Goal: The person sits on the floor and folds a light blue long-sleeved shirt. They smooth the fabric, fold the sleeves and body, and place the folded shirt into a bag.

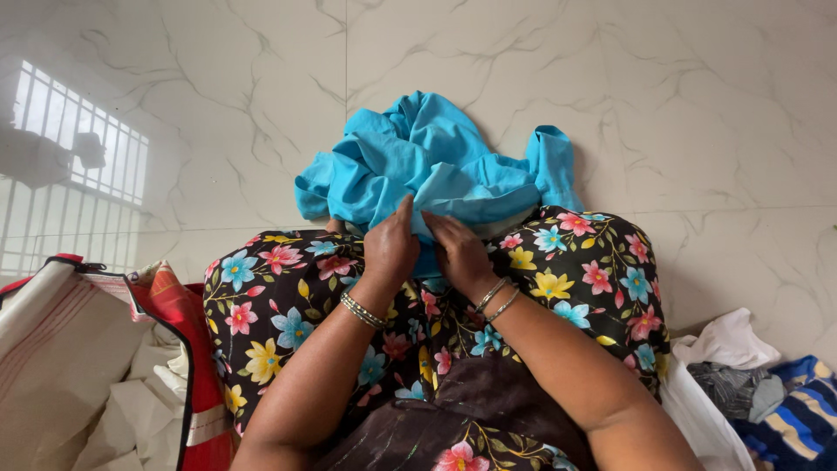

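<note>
Both hands (425, 250) pinch blue cloth (427, 161); glossy marble floor (697, 105).

At nine o'clock, window light glares on the white marble floor (697, 105). At seven o'clock stands an open red and white bag (96, 349). At four o'clock lies a pile of clothes (767, 392).

A plain turquoise cloth (436, 170) is lying on a white marble floor (697, 131) with grey veining. The dress (288, 296) is showing pink, blue and yellow flowers on black. The bag (61, 349) is looking cream with red trim.
</note>
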